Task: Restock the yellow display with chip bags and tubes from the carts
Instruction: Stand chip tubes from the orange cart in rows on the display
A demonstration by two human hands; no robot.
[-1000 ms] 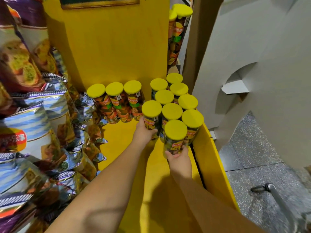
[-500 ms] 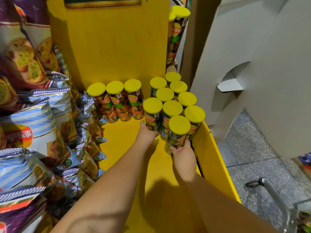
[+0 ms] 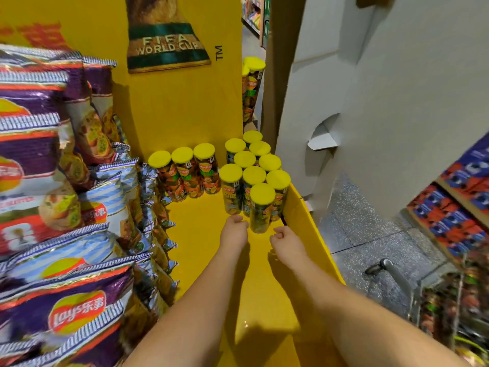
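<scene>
The yellow display shelf [image 3: 201,234] holds a tight cluster of yellow-lidded chip tubes [image 3: 254,176] in its back right corner. The front tube [image 3: 262,207] of that cluster stands upright by itself. A row of three more tubes [image 3: 185,176] lines the back wall. My left hand [image 3: 234,233] hovers just in front of the cluster's left tube, fingers loosely curled, holding nothing. My right hand [image 3: 287,243] sits just right of and behind the front tube, also loosely curled with nothing in it. Chip bags [image 3: 79,300] are stacked along the left.
A grey cardboard panel [image 3: 383,102] stands to the right of the display. A cart handle [image 3: 391,268] and cart goods [image 3: 455,300] show at lower right on the speckled floor. Blue and red boxes [image 3: 455,202] fill a shelf at far right. More tubes [image 3: 251,86] stand behind the display.
Both hands have let go of the tubes they held and drawn back toward me. The front tube now stands free. The view has tilted up and widened.
</scene>
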